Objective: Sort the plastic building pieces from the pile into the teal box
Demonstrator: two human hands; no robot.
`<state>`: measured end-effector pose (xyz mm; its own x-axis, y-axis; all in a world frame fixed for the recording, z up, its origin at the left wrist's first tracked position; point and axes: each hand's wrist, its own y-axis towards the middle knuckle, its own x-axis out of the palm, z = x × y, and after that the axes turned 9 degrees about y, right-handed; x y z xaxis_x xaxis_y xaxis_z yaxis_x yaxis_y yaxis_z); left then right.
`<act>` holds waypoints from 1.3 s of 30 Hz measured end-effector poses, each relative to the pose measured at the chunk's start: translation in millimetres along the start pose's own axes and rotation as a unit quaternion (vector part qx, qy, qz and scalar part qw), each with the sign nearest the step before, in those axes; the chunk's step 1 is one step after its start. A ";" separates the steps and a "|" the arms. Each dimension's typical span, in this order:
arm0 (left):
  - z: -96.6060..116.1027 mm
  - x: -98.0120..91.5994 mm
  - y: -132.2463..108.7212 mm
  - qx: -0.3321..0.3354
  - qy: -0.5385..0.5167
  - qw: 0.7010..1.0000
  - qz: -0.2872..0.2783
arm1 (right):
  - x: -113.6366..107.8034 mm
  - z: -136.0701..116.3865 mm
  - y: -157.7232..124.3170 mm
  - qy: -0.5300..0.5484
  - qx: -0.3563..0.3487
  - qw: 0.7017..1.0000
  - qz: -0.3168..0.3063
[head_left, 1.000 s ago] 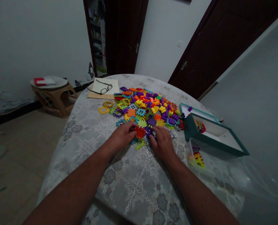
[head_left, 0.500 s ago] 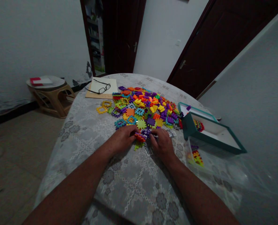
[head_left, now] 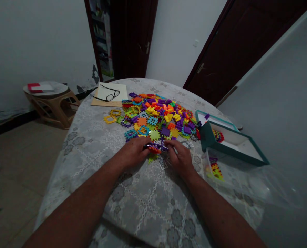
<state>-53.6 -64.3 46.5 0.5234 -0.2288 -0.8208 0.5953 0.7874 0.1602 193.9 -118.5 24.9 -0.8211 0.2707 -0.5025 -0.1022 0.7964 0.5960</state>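
A heap of coloured plastic interlocking tiles [head_left: 158,115] covers the far middle of the round table [head_left: 132,199]. My left hand [head_left: 134,151] and my right hand [head_left: 179,155] meet at the heap's near edge. Both pinch a small cluster of red and purple tiles [head_left: 154,148], the left on its left end and the right on its right end. A green tile [head_left: 151,158] lies on the cloth just beneath them.
A teal box [head_left: 231,144] with white inside stands at the right, tiles in it, and a clear plastic bag [head_left: 215,170] of tiles lies beside it. Glasses [head_left: 107,94] rest on a pad at the far edge. A low stool [head_left: 50,103] stands on the floor left.
The red tile that lay flat between my hands has been lifted and turned on edge. Both hands have closed on it and drawn slightly together.
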 end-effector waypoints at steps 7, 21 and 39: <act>-5.5 -6.2 2.6 -0.069 -0.041 0.995 0.060 | -17.4 23.1 -1.9 -0.149 0.007 0.989 -0.020; 2.2 -2.5 -2.2 -0.022 -0.047 0.998 -0.018 | -6.4 36.0 -6.1 -0.207 -0.011 0.978 -0.033; 5.8 4.3 -2.3 -0.028 -0.049 0.998 -0.006 | 1.1 0.5 -1.3 -0.130 -0.057 0.984 -0.111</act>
<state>-49.2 -70.4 45.8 0.5751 -0.2907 -0.7647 0.5677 0.8149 0.1171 193.4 -119.0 23.3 -0.6025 0.2378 -0.7619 -0.3367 0.7898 0.5128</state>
